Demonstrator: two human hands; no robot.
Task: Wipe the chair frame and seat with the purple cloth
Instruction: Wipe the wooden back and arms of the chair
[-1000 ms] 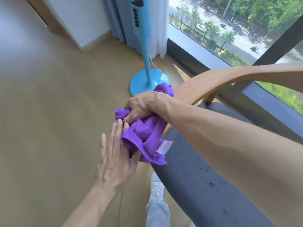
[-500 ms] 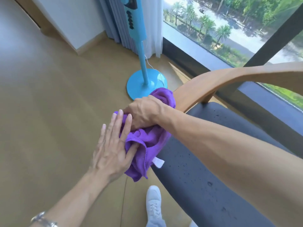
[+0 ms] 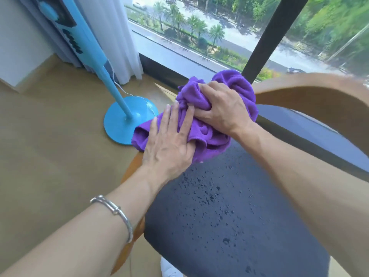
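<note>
Both hands on the purple cloth at the far corner of the dark seat.
The right hand grips the bunched cloth with its fingers curled into the folds, just beside the wooden frame. The left hand, a second ago only touching the hanging cloth from the side, now lies flat on it with fingers straight and slightly spread.

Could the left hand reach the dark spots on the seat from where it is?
Probably yes. The left hand rests flat on the purple cloth at the edge of the seat, and the spotted surface beside its wrist lies bare, with nothing in between.
</note>
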